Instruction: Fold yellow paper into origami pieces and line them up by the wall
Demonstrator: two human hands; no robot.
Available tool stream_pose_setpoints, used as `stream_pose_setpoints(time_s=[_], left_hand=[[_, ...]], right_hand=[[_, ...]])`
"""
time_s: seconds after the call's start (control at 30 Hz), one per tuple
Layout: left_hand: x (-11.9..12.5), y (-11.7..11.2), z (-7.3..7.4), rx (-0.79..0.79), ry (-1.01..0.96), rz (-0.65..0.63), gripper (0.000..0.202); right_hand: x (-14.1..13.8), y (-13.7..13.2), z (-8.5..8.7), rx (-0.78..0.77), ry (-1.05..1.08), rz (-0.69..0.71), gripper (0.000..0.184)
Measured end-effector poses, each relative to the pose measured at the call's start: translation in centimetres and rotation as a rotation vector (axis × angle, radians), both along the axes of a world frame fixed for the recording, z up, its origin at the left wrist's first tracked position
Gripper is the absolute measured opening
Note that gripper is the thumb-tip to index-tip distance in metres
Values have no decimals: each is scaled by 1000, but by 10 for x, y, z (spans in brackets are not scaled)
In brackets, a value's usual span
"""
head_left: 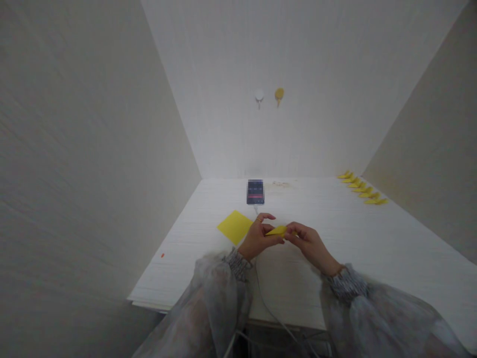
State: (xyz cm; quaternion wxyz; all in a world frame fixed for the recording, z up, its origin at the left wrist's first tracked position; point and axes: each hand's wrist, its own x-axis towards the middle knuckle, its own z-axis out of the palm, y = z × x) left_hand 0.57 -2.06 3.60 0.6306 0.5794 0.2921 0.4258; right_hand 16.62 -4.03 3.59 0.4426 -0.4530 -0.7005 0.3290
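Between my two hands, above the white table, is a small folded piece of yellow paper. My left hand pinches its left end between thumb and fingers, with the index finger raised. On the other end, the fingertips of my right hand are closed, covering part of the paper. A flat square yellow sheet lies on the table just left of my left hand, its right corner partly hidden behind that hand. The exact folds in the held paper are too small to make out.
A phone with a white cable lies near the back wall. Several folded yellow paper pieces stand in a row at the back right. Walls enclose the table; two hooks hang at the back. A small orange bit lies left.
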Motion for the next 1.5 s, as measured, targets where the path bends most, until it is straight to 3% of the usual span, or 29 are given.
stream_pose_setpoints(time_s=[0.13, 0.5, 0.87, 1.1, 1.3, 1.5], left_hand=[[-1, 0, -1, 15, 60, 41, 56], [1, 1, 1, -106, -95, 34, 54], [2, 0, 2, -87, -75, 9, 46], [-3, 0, 6, -198, -62, 24, 44], [1, 1, 7, -195, -21, 49, 41], [2, -1, 9, -192, -23, 36, 39]], right_hand=[[0, 0, 0, 8, 6, -7, 12], [-1, -2, 3, 209, -142, -38, 6], [0, 1, 0, 115, -154, -49, 14], [4, 1, -1, 395, -214, 166, 11], [8, 3, -2, 711, -411, 14, 16], [7, -3, 7, 736, -521, 57, 18]])
